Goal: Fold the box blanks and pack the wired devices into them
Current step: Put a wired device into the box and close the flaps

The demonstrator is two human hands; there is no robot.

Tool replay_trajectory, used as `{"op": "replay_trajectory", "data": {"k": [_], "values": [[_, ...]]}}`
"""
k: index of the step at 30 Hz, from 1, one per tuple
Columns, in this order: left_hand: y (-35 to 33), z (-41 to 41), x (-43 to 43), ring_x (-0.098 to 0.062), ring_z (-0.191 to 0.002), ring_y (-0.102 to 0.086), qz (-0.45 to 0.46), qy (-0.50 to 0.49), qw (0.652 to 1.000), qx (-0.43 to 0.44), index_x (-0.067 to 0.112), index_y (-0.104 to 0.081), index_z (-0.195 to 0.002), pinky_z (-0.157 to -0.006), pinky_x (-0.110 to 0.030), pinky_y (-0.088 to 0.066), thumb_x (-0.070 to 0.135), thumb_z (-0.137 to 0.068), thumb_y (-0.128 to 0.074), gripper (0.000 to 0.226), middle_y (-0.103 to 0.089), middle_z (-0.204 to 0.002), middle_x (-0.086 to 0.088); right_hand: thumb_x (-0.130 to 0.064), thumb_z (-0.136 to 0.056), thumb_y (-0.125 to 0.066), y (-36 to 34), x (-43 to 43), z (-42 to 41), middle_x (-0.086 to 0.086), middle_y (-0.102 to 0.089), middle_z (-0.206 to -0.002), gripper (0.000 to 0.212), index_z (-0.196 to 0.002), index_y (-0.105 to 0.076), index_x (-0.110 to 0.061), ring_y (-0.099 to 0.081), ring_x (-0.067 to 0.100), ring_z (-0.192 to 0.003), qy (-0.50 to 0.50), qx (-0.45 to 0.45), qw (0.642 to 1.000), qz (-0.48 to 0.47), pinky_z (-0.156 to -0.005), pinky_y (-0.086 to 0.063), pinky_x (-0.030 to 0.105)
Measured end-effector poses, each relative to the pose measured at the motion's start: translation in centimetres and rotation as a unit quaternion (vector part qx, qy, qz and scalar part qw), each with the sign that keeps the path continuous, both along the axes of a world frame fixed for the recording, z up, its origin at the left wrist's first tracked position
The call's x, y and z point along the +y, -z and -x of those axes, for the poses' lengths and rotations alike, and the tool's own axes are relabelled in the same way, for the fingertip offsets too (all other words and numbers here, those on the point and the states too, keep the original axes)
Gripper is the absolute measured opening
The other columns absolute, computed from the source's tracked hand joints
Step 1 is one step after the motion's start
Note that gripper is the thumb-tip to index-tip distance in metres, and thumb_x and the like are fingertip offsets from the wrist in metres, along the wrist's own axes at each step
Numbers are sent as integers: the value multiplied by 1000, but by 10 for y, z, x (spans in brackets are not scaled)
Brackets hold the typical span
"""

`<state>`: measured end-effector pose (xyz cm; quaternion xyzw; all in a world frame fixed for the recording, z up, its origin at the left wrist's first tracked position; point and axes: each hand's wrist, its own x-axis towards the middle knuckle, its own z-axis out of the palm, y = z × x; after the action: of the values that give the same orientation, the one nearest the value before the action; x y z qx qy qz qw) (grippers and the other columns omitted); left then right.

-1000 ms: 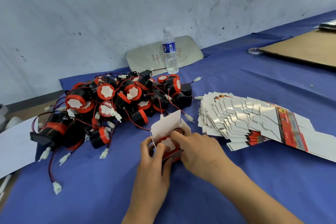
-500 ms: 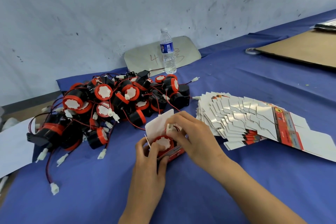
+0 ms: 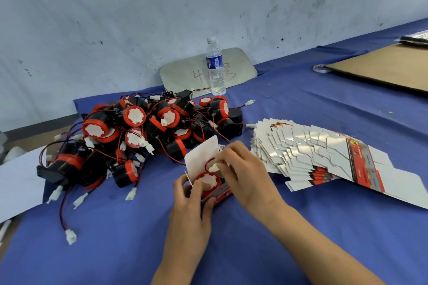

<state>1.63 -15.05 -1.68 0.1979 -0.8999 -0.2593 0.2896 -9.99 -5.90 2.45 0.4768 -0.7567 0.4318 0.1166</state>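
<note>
Red-capped wired device (image 3: 207,182) sits in half-folded box (image 3: 209,169) on blue worktop (image 3: 301,227), body hidden by box walls. Left hand (image 3: 192,201) grips box and device, fingers curled round near side. Right hand (image 3: 243,173) pinches white connector (image 3: 213,167) above box opening; wire mostly hidden. Pile of wired devices (image 3: 143,139) lies just behind-left. Fanned box blanks (image 3: 312,155) right, cut off at frame edge. Water bottle (image 3: 215,67) behind.
</note>
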Motion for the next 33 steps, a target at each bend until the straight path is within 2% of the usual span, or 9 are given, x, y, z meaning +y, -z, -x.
{"op": "replay_trajectory", "data": {"k": [3,7,11,16,19,24,28,31,33], "values": [[0,1,0,-2,-100,-51,0,1,1000,2,30,-53,-115,-76,5,-36,16,-91,-63,30,-32,-133,14,-4,-92,-58,7,-2,-3,3,-60,-84,7,-91,-65,-5,-55,19,-68,-17,-23,998,55,-61,-47,36],[0,1,1,1,-100,-53,1,17,1000,10,32,-52,-124,-78,3,-37,13,-91,-63,40,-30,-130,17,-7,-90,-60,14,-9,-11,-2,-67,-99,12,-98,-69,-7,-63,13,-81,-67,-73,989,113,-70,-51,24],[0,1,0,12,-100,-49,3,27,1000,16,28,-49,-131,-77,3,-38,10,-90,-63,47,-33,-131,12,-3,-86,-64,16,-12,-15,1,-69,-95,15,-99,-70,-7,-68,15,-85,-107,-161,971,138,-75,-56,32],[0,0,2,0,-102,-50,4,12,1000,3,34,-52,-113,-78,5,-35,16,-91,-63,30,-31,-136,13,-9,-89,-64,7,-8,-11,-14,-66,-88,42,-90,-51,-49,-64,3,-81,-48,-208,962,172,-70,-48,13],[1,1,2,-1,-108,-47,-3,1,1000,-7,29,-54,-105,-79,5,-32,16,-91,-63,21,-32,-136,10,-16,-90,-64,2,-2,1,-18,-63,-84,35,-84,-49,-47,-57,2,-81,47,-181,962,201,-68,-39,8],[1,1,2,2,-102,-44,1,-7,1000,-12,25,-56,-106,-75,5,-32,15,-91,-63,20,-33,-136,8,-13,-91,-61,2,-2,8,-17,-61,-82,31,-83,-51,-42,-53,8,-79,54,-201,961,181,-65,-36,5],[0,0,2,4,-103,-43,3,1,1000,-7,26,-55,-106,-79,6,-33,13,-90,-64,22,-32,-136,9,-2,-90,-61,7,-6,4,-18,-56,-76,16,-88,-66,-18,-49,11,-80,58,-100,984,136,-70,-36,4],[-1,0,3,0,-105,-47,11,9,1000,-2,27,-56,-112,-82,-5,-39,14,-91,-64,26,-33,-137,9,7,-81,-65,11,-11,4,4,-63,-74,10,-85,-67,-1,-51,28,-77,72,55,992,84,-69,-42,22],[-1,1,5,-4,-107,-51,17,11,1000,-3,27,-56,-118,-84,-11,-41,15,-91,-64,31,-32,-139,8,13,-67,-73,14,-14,4,8,-63,-69,19,-77,-65,-1,-52,31,-71,82,132,988,20,-57,-48,36]]}}
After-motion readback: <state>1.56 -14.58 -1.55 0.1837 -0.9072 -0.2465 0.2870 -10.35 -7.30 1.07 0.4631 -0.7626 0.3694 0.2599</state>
